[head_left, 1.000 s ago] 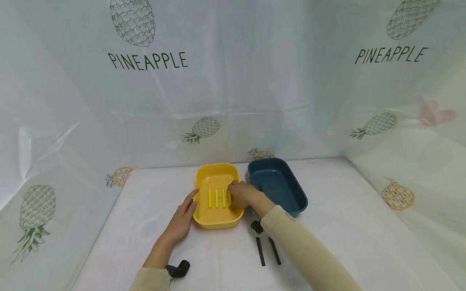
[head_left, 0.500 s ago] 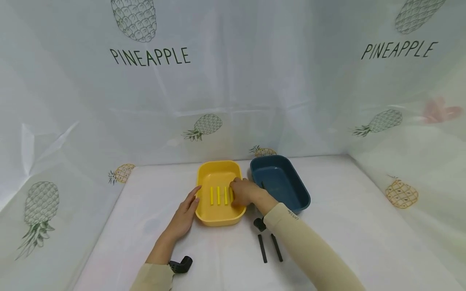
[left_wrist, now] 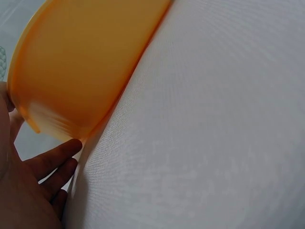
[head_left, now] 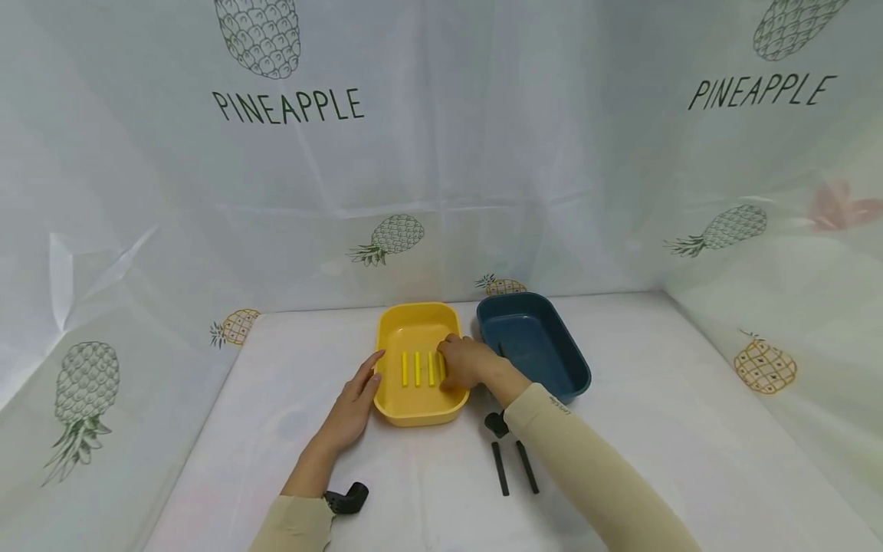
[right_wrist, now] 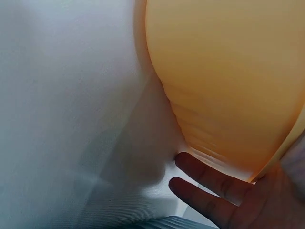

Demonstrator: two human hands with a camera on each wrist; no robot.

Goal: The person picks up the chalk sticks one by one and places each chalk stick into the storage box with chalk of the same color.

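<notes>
In the head view, my left hand (head_left: 352, 408) rests at the left side of a yellow tray (head_left: 418, 419). Its fingers are fairly straight against the outer wall and rim, also visible in the left wrist view. My right hand (head_left: 466, 363) reaches over the tray's right rim, with thumb and forefinger around the ends of a slim yellow stick (head_left: 441, 368). Several yellow sticks (head_left: 417, 369) lie parallel in the tray, left of that hand. In the right wrist view, two fingers (right_wrist: 209, 174) extend outside the tray wall, which hides the stick.
A dark blue tray (head_left: 588, 380) stands right of the yellow one, with a dark stick (head_left: 501, 349) partly visible inside. Two black sticks (head_left: 500, 469) lie on the white cloth (head_left: 414, 491) nearer me. Black wrist devices (head_left: 348, 498) are on both wrists.
The whole head view has shifted slightly, so the trays and hands appear a little higher and farther right. Both hands keep their places at the yellow tray.
</notes>
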